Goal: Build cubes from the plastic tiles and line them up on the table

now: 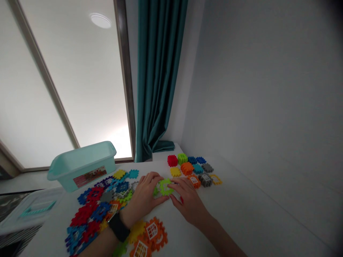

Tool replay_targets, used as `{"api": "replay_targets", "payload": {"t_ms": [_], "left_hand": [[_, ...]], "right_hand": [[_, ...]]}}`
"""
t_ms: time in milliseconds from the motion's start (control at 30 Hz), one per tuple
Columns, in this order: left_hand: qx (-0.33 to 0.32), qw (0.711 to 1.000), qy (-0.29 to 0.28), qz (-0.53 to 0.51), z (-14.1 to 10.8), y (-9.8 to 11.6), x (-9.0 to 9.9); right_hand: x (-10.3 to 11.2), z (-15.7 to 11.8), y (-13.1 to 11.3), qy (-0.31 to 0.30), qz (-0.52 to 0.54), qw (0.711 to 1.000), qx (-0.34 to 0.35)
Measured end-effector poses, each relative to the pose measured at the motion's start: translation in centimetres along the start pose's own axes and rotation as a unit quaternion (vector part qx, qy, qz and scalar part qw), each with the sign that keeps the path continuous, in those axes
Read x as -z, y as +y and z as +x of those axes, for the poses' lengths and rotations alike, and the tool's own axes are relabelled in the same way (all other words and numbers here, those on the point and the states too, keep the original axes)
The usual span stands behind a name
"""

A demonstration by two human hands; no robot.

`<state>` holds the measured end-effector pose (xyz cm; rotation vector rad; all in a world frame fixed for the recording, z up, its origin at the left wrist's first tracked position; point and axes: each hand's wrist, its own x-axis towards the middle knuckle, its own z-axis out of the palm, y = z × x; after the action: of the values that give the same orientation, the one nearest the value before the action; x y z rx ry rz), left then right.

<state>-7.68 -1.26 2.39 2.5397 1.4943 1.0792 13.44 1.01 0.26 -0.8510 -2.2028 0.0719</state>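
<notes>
Lime-green waffle-edged plastic tile [165,187] held at 12 o'clock betw. L hand [143,196] & R hand [187,200], fingers [175,185] curled, gripping its edges. Label [89,176] on teal bin [81,166] at 10 o'clock: too small to read.

A lime-green plastic waffle block [165,187] lies low on a white bench [171,217] between a person's two hands, its square body ringed with notched, toothed edges and its face pierced by a small lattice. The left hand [143,194] closes in from one side, with its fingers against the block's left edge, while the right hand [186,198] presses in from the other, fingertips on the right edge. A smaller green piece [155,191], partly hidden by the left hand's fingers, sits just beside it.
</notes>
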Motion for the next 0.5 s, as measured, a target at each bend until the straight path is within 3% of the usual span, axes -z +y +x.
{"api": "replay_targets", "payload": {"t_ms": [233, 500], "left_hand": [[0.000, 0.996, -0.077, 0.043, 1.2, -1.6, -2.3], [0.003, 0.993, -0.106, 0.048, 0.1, -3.5, -4.0]], "right_hand": [[2.1, 0.5, 3.8, 0.014, -0.032, 0.999, -0.019], [2.9, 1.3, 8.2, 0.013, -0.051, 0.998, -0.040]]}}
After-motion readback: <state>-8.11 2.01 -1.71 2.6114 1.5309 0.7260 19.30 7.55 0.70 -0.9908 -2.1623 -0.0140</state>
